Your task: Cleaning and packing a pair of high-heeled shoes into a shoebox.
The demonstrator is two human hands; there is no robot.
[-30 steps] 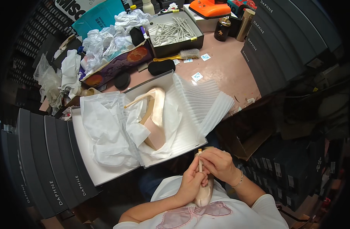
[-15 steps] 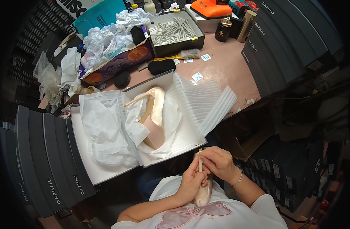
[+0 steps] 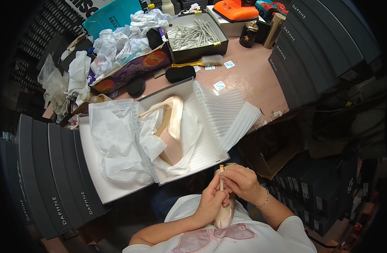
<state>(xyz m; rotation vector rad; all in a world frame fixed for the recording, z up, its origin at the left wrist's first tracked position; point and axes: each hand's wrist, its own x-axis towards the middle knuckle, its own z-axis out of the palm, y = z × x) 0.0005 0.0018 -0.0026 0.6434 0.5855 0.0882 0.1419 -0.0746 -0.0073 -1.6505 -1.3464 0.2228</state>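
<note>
A pale beige high-heeled shoe is held close against my shirt, its thin heel pointing up and away from me. My left hand is closed round the shoe and its heel from the left. On the right, my right hand pinches at the heel near its tan tip; whether something small is between those fingers is hidden. The matching high-heeled shoe lies on its side in an open shoebox, on white tissue paper, with its heel toward the upper left.
Ribbed foam sheet hangs over the box's right side. Behind are a yellow-handled brush, a black pad, a box of pale sticks and a carton stuffed with tissue. Dark shoeboxes stand stacked left and right.
The view has shifted very slightly. Both hands keep nearly the same hold on the shoe, with only small movement of the fingers near the heel.
</note>
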